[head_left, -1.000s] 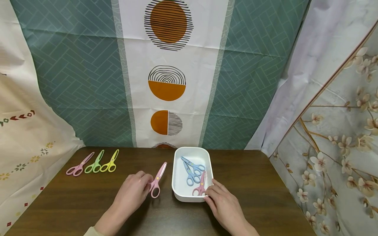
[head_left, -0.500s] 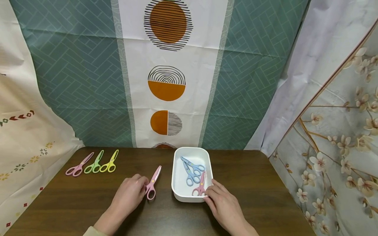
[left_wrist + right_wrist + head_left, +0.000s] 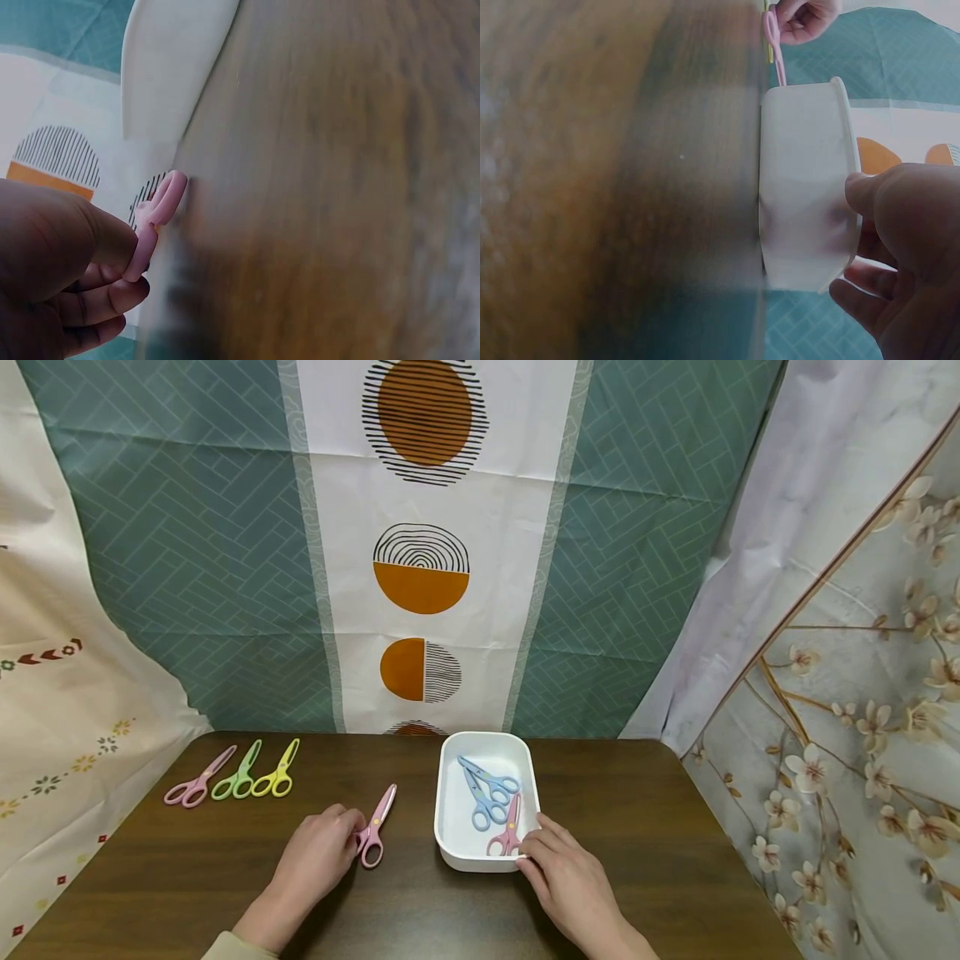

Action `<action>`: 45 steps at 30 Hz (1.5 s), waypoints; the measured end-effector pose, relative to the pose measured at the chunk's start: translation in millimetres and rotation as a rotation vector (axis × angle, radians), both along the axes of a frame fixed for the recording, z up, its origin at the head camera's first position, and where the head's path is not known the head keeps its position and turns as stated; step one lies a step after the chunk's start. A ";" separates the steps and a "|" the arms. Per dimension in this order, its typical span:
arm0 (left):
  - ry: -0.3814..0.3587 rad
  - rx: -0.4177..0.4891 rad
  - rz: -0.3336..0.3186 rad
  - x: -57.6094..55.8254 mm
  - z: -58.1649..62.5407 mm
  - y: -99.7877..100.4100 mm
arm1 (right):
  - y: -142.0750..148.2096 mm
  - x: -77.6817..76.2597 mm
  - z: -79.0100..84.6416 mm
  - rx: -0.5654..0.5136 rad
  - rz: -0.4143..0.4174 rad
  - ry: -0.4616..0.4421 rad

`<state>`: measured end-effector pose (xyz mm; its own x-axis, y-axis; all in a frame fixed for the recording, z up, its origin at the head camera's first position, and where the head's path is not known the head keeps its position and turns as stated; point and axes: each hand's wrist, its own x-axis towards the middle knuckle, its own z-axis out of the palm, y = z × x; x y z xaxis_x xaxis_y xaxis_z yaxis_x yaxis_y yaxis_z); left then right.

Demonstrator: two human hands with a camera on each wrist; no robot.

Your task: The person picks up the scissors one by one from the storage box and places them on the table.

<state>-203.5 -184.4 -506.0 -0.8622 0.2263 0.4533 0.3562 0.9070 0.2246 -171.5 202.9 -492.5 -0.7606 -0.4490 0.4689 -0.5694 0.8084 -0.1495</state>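
My left hand (image 3: 318, 852) pinches a pair of pink scissors (image 3: 373, 831) by one handle loop, left of the white tray (image 3: 444, 827). Their blades point away from me and slightly right, low over the table. In the left wrist view, the thumb and fingers close on the pink handle (image 3: 142, 259). At the tray's near right corner, my right hand (image 3: 566, 881) grips the rim, as the right wrist view also shows, with the thumb (image 3: 861, 191) at the near wall. Inside the tray lie two blue scissors (image 3: 483, 806) and a second pink pair (image 3: 507, 835), partly hidden by the near wall.
At the table's back left, pink scissors (image 3: 197, 787), green scissors (image 3: 242, 777) and yellow scissors (image 3: 277, 777) lie in a row, blades pointing away. The dark wooden table (image 3: 622, 793) ends at hanging curtains (image 3: 637, 593) behind and at both sides.
My left hand has moved left with the pink scissors, farther from the tray. The right hand and the tray have stayed in place.
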 end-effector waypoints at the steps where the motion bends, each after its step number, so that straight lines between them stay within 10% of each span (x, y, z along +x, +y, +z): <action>1: -0.004 0.000 0.002 -0.8 -0.4 -1.3 | 0.1 -0.1 -0.1 0.001 0.001 0.003; 8: -0.082 0.003 0.038 -2.2 0.5 -5.7 | 0.0 -0.5 0.2 -0.002 -0.006 -0.010; 45: -0.013 0.004 0.049 -3.0 -6.5 -16.1 | 1.0 0.3 -0.6 -0.008 0.009 0.003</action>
